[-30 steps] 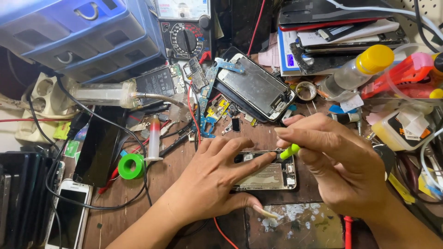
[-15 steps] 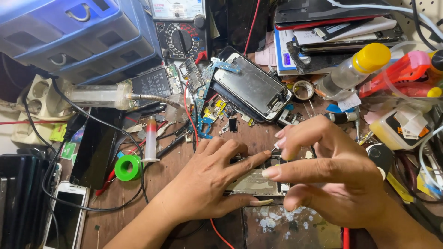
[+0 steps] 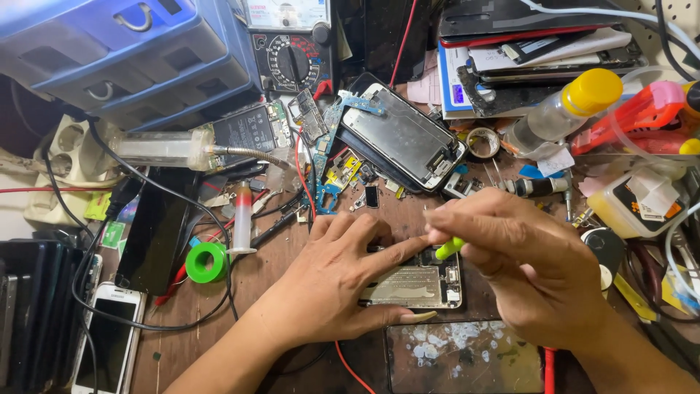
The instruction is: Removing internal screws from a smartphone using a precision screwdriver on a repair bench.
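left hand (image 3: 332, 281) flat, fingers spread, pinning opened phone (image 3: 415, 284) on desk (image 3: 255, 292); right hand (image 3: 532, 266) pinching green-handled screwdriver (image 3: 450, 248) over it.

Green tool (image 3: 450, 248) tip behind right-hand fingers (image 3: 467, 219)

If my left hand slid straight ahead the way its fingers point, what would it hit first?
Probably the right hand: the left hand points up and right over the opened phone, its index fingertip already almost at the right fingers. Depth is unclear.
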